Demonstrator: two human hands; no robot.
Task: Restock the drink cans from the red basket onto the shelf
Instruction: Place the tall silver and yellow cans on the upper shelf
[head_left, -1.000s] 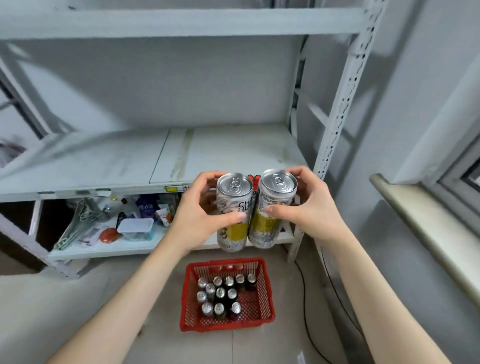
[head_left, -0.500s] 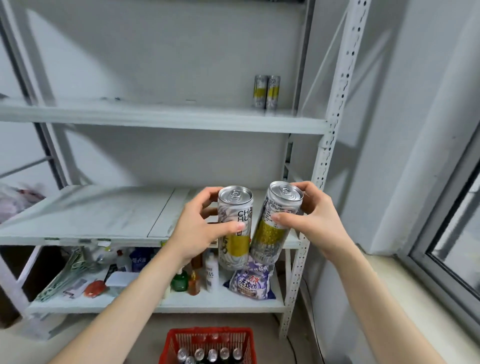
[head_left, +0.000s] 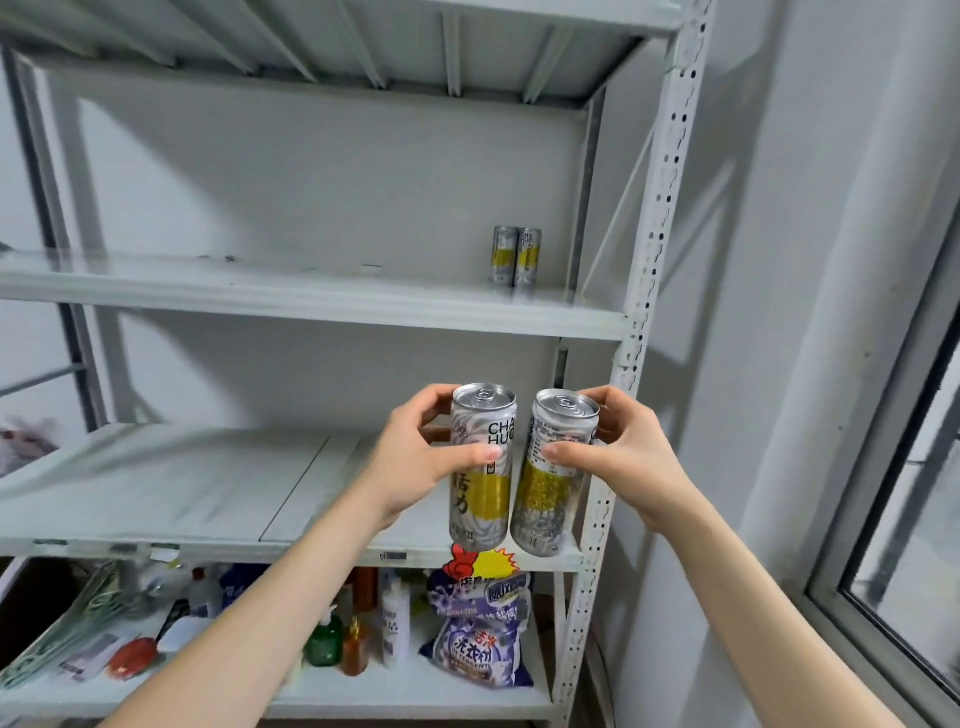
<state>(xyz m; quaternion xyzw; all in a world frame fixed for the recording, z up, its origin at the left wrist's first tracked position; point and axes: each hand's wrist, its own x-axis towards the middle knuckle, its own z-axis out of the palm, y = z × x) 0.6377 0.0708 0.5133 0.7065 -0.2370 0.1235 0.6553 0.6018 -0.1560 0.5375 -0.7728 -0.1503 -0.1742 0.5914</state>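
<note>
My left hand (head_left: 415, 457) grips a tall silver-and-yellow drink can (head_left: 480, 499), held upright in front of the middle shelf (head_left: 156, 499). Beside it, my right hand (head_left: 618, 457) grips a second can (head_left: 550, 488) of the same kind, tilted slightly left at its base. The two cans nearly touch. Two matching cans (head_left: 515, 255) stand side by side at the back right of the upper shelf (head_left: 311, 296). The red basket is out of view.
A white perforated upright post (head_left: 644, 291) stands just right of my hands. The bottom shelf holds a purple detergent bag (head_left: 480, 644), bottles (head_left: 324, 639) and clutter. A wall and window frame (head_left: 883, 467) lie to the right.
My view has tilted upward: the red basket dropped out of sight and the upper shelf with its two cans came into view. Both hands rose with their cans, still held.
</note>
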